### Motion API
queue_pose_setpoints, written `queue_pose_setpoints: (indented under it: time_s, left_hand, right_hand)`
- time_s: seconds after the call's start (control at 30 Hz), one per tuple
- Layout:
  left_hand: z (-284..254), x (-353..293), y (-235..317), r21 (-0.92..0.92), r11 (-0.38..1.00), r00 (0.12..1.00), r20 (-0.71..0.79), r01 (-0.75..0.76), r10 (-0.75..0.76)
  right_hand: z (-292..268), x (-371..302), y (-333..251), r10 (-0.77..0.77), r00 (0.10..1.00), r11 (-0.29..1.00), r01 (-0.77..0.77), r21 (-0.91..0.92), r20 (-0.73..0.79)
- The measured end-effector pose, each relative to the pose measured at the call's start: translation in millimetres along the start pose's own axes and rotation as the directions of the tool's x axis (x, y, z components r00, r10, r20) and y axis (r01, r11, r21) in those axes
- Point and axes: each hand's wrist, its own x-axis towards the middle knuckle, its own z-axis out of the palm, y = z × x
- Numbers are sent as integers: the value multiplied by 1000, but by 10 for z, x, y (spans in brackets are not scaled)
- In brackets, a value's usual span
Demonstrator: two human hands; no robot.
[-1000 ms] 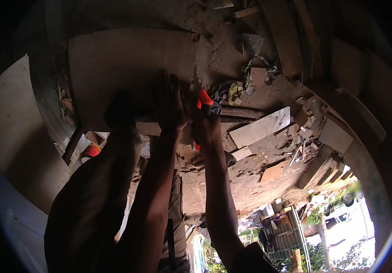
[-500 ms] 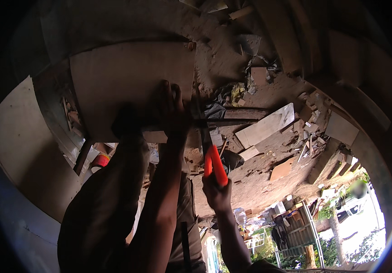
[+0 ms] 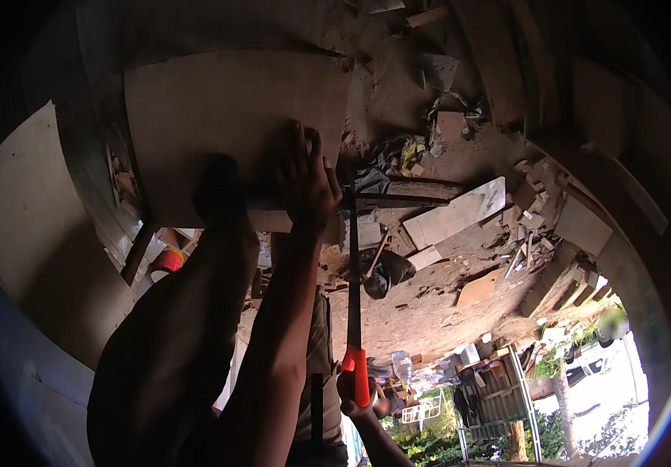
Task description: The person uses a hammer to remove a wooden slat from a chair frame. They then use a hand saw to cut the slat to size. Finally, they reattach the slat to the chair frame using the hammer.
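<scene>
A large pale wooden board [image 3: 211, 101] lies in front of me, mostly in shadow. My left hand [image 3: 308, 183] rests on it near its right edge, fingers stretched out and pressing flat. A handsaw [image 3: 355, 303] with an orange handle is in my right hand [image 3: 348, 391], low in the view and close to my body. Its long dark blade points away from me, the far end beside the board's right edge, just right of my left hand. Whether the teeth touch the board is too dark to see. My foot [image 3: 222, 187] stands on the board's near left part.
Under the board's right side a dark bar [image 3: 405, 200] sticks out. Wood offcuts, a pale plank [image 3: 460, 212] and a black bag [image 3: 388, 272] litter the dirt floor. Another sheet [image 3: 47, 241] leans at left, near a red container [image 3: 168, 261].
My right hand has drawn the saw back toward my body, baring more of the blade. My left hand stays on the board. The view has shifted slightly.
</scene>
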Motion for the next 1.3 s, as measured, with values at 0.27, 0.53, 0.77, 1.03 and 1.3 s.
queue_pose_setpoints:
  time_s: [0.27,0.53,0.77,1.03,1.3]
  left_hand:
    - [123,-9,4,-205,976,992,-114,-78,55]
    - [81,-46,50,-113,993,999,34,-24,28]
    - [79,-34,-47,39,999,1000,-1,27,-27]
    - [-16,16,-32,22,1000,997,-76,-6,8]
    - [-13,34,-49,79,997,999,-42,15,-12]
  right_hand:
    - [324,3040,-1077,225,974,955,-224,194,17]
    - [153,49,127,37,991,999,-42,-32,-127]
    - [158,1662,-607,111,991,981,-96,167,-78]
    - [340,1620,-403,-125,991,985,119,-128,-39]
    - [123,728,-371,-58,995,987,45,-152,-86]
